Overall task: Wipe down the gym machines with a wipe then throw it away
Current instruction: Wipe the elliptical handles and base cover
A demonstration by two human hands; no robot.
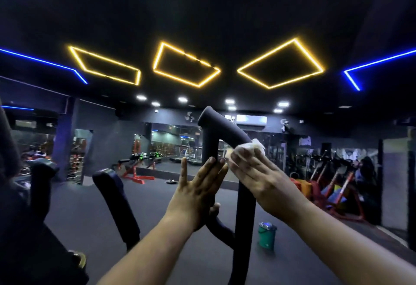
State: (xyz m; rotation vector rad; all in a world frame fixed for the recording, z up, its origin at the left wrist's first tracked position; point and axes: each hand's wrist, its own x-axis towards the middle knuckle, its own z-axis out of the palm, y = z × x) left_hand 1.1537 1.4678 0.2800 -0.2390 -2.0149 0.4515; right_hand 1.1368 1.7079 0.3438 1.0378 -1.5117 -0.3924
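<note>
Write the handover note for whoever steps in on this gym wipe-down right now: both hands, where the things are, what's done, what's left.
Left hand: fingers straight, flat against the upright bar of the machine handle, thumb behind it, steadying it.
Right hand: presses the white wipe against the handle's curved bar.
Green bin: on the floor to the right of the machine, lid on.
Done: cannot tell how much has been wiped; wiping of this handle is under way.
Left: finish this handle and the padded parts to the left, then drop the wipe in the bin.
</note>
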